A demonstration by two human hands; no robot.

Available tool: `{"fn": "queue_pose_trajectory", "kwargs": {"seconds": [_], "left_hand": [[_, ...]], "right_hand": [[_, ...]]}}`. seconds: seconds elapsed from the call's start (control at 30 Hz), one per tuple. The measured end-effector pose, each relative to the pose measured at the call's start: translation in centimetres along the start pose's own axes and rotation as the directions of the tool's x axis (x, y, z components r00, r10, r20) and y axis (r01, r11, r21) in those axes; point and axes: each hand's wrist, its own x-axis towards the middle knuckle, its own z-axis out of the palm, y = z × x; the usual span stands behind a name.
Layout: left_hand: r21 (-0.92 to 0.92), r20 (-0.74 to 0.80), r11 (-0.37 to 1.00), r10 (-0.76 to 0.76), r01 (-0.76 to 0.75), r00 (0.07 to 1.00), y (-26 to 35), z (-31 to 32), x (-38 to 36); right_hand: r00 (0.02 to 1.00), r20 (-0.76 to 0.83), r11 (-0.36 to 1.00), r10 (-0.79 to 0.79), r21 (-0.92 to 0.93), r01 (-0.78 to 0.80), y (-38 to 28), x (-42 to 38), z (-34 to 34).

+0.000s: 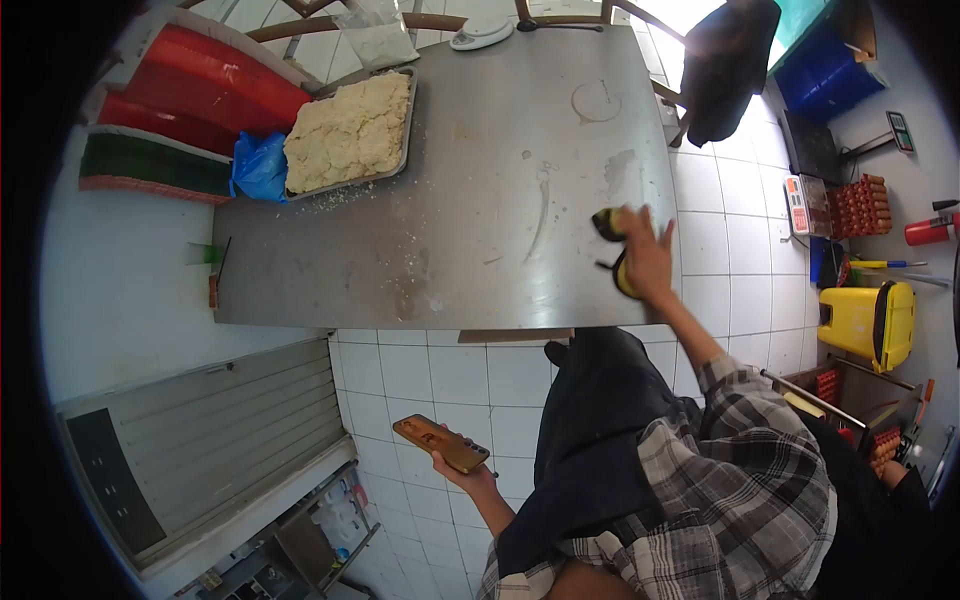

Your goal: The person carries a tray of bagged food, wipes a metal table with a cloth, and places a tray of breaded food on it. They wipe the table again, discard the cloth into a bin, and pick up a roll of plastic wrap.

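My left hand point(465, 472) is closed around a smartphone point(440, 442), held over the floor in front of the table. The phone has a brownish face with a camera cluster at one end. Near the right edge of the steel table point(480, 240), my right hand point(650, 262) grips what looks like sunglasses point(624, 272), with dark lenses and yellowish tints. Some of its fingers are spread, and the hand partly covers the glasses. At the table's far left, a metal tray point(408, 140) holds a slab of pale crumbly dough point(348, 132).
A blue plastic bag point(260, 166) lies beside the tray, near red containers point(215, 85). A white kitchen scale point(482, 33) stands at the back edge. On the right are egg trays point(860, 207), a yellow bin point(868, 325) and a dark-covered chair point(730, 70). Crumbs dot the table.
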Motion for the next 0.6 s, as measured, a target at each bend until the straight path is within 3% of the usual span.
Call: {"fn": "queue_pose_trajectory", "kwargs": {"seconds": [0.03,0.1,0.17,0.2,0.23,0.27,0.3,0.33,0.43,0.53,0.6], "left_hand": [[-0.027,-0.025,0.999,-0.018,0.017,1.0,-0.1,-0.1,0.1],[-0.053,-0.056,0.998,-0.024,0.021,0.998,0.1,-0.8,0.2],[0.033,-0.058,0.998,0.059,-0.057,0.997,-0.2,-1.6,0.1],[0.037,-0.064,0.998,0.062,-0.06,0.996,-0.5,-2.0,0.2],[0.036,-0.056,0.998,0.06,-0.058,0.997,-0.5,-2.6,0.0],[0.033,-0.05,0.998,0.054,-0.053,0.997,-0.5,-2.8,0.0],[0.037,-0.067,0.998,0.047,-0.045,0.997,-0.6,-2.2,0.2],[0.036,-0.113,0.999,0.011,-0.007,0.994,-0.4,-1.7,0.2],[0.008,-0.13,0.999,-0.03,0.032,0.991,0.8,0.7,0.6],[-0.001,-0.087,1.0,0.006,-0.006,0.996,1.6,3.0,1.9],[0.0,-0.068,0.999,0.05,-0.05,0.996,1.5,4.4,3.1]], "right_hand": [[0.996,-0.095,0.999,0.003,-0.037,-0.007,2.2,2.5,1.3],[0.973,-0.191,0.973,0.131,-0.165,-0.163,2.9,9.5,3.3],[0.921,-0.347,0.977,0.177,-0.053,-0.208,0.9,16.1,6.9],[0.935,-0.306,0.984,0.179,0.036,-0.176,-2.0,18.0,8.2],[0.984,-0.136,0.991,0.113,0.092,-0.101,-6.2,18.4,8.2],[0.98,-0.193,0.974,-0.038,0.211,0.079,-10.5,17.3,9.3],[0.983,-0.109,0.943,-0.149,0.282,0.174,-14.2,15.3,10.9],[0.955,0.106,0.889,-0.278,0.405,0.214,-17.5,12.9,11.9],[0.779,0.154,0.78,-0.608,0.3,0.549,-24.5,4.3,12.5],[0.717,0.201,0.708,-0.667,0.471,0.527,-22.8,2.6,10.8],[0.791,0.163,0.768,-0.59,0.416,0.488,-18.0,2.3,10.3]]}}
